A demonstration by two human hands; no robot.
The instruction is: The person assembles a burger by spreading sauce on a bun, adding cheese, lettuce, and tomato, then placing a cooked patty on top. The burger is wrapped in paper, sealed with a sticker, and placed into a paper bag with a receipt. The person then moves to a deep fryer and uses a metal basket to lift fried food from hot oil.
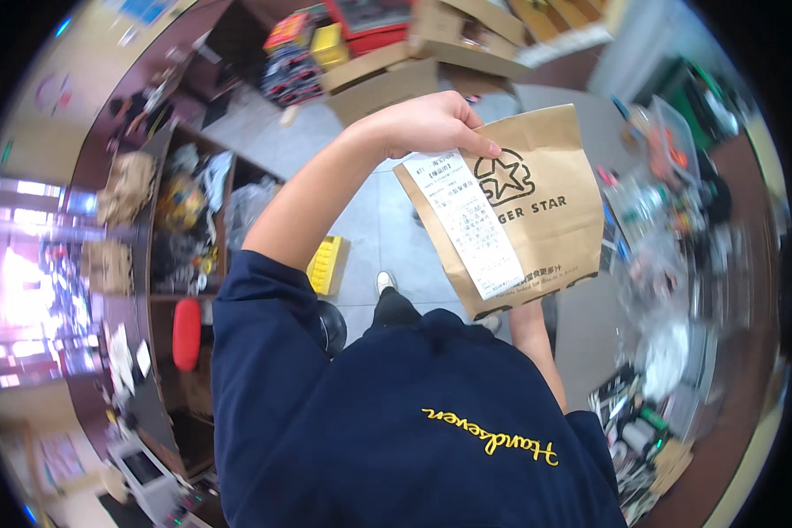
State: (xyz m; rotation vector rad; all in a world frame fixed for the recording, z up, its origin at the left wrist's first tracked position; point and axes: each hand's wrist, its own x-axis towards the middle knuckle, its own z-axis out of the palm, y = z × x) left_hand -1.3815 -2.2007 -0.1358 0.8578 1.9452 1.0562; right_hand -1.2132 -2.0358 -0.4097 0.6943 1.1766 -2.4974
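Note:
A flat brown paper bag (554, 178) with a printed star logo and writing is held out in front of my chest. My left hand (435, 125) grips its upper edge, thumb on the front face. A long white printed receipt (472, 231) lies against the left part of the bag's front. My right forearm (538, 350) reaches up behind the bag's lower edge, and the bag hides my right hand. Whether that hand touches the bag cannot be seen.
Left stands a dark shelving unit (231, 171) with plastic-wrapped items. A yellow tray-like object (327, 265) lies on the tiled floor (363, 218). Ahead are open cardboard boxes (383, 92). A cluttered counter (584, 330) runs along the right, with a clear plastic bin (673, 132).

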